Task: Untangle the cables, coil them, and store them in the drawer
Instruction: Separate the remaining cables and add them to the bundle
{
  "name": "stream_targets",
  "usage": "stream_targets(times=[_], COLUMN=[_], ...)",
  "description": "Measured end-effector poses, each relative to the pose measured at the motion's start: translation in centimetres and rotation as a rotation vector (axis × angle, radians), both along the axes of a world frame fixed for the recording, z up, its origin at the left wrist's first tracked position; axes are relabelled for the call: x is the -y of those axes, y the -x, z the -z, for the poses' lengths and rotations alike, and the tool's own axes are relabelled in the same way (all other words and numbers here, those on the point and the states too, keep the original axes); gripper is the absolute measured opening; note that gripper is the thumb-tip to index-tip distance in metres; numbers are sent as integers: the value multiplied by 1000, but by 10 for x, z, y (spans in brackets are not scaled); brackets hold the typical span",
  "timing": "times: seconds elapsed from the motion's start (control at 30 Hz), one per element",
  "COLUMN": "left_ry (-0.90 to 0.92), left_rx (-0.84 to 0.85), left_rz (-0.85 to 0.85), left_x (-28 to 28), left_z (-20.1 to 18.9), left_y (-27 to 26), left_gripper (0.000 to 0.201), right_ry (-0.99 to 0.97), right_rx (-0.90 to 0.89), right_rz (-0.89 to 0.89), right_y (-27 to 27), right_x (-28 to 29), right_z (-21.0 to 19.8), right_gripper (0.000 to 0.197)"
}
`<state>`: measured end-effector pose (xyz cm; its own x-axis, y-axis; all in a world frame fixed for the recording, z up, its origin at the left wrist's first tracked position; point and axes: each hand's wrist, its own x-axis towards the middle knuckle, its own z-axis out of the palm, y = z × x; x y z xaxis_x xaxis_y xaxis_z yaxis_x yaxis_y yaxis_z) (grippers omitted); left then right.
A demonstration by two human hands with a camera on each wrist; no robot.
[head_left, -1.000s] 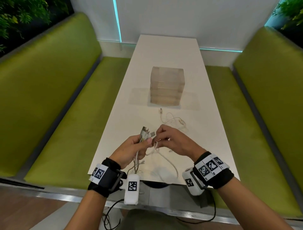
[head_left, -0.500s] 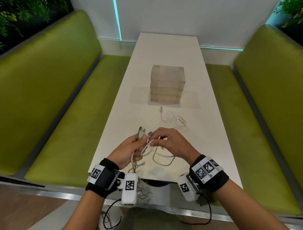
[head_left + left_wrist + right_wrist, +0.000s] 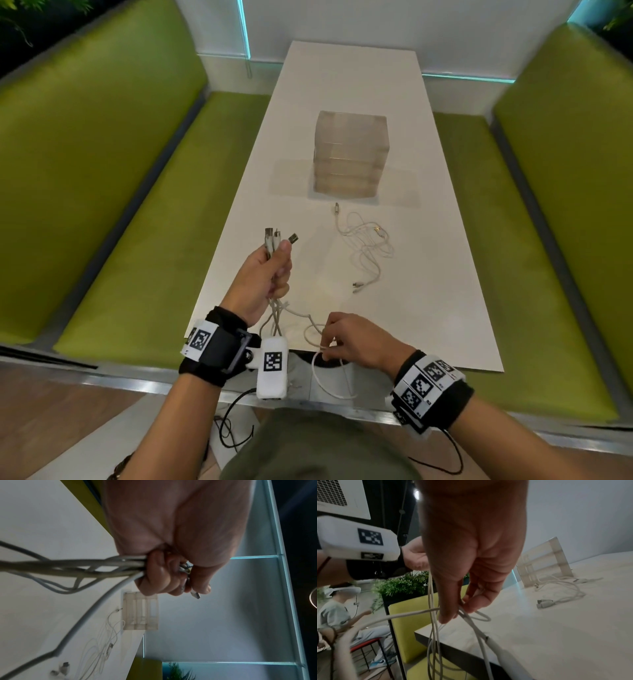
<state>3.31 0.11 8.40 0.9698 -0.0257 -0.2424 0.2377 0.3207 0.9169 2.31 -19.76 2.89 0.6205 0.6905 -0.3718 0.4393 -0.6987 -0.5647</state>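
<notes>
Our left hand (image 3: 265, 277) is fisted round the bunched white cables (image 3: 72, 566), USB plugs (image 3: 278, 236) up. The strands hang straight down to our right hand (image 3: 356, 341), just below and nearer us, pinching one strand, apparently at a loop. Beyond both hands lie a loose cable (image 3: 366, 246) and the clear drawer unit (image 3: 351, 154).

Can't see inside the frosted drawer unit (image 3: 351, 156), and the cable bundle (image 3: 72, 566) beside it runs off-frame, blurry.
</notes>
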Motion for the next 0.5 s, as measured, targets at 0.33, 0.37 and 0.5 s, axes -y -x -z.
stream_targets(times=[0.33,0.37,0.5], left_ry=[-95,-98,-63], left_rx=[48,52,44], left_rz=[5,5,-22], left_x=[10,9,1], left_z=[2,2,1], left_y=[5,5,3], left_gripper=[22,21,21], right_ry=[58,87,56], right_rx=[-213,-240,-215], right_rz=[-86,-112,-105], right_y=[13,15,16], right_x=[-1,2,19], right_z=[15,14,11], right_gripper=[31,33,25])
